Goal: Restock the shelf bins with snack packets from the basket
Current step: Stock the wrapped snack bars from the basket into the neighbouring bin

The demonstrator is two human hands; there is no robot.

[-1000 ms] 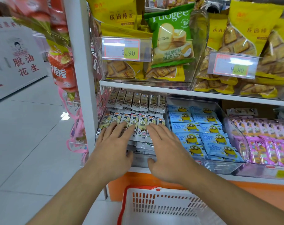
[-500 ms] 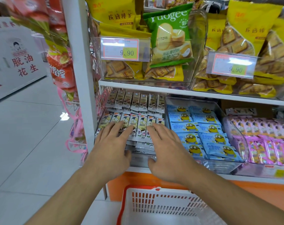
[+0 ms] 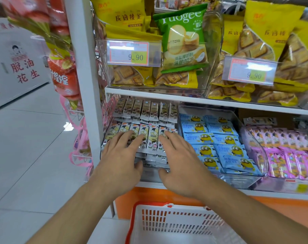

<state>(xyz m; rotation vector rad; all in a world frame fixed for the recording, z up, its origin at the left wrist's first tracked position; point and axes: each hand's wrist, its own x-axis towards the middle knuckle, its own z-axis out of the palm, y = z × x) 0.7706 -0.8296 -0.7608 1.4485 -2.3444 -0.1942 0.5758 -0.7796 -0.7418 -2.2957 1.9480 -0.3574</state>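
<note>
Two flat hands, left hand (image 3: pixel 120 160) and right hand (image 3: pixel 179 162), are laid with straight fingers on slim silver cartoon-printed snack packets (image 3: pixel 150 136) stacked in a clear plastic shelf bin (image 3: pixel 149 175); nothing is gripped. A white slotted basket with red rim (image 3: pixel 169 224) is seen below.

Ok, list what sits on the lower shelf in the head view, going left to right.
Slim cartoon snack packets with the left hand and right hand resting flat on them → blue minion packets in a clear bin → pink packets.
</note>
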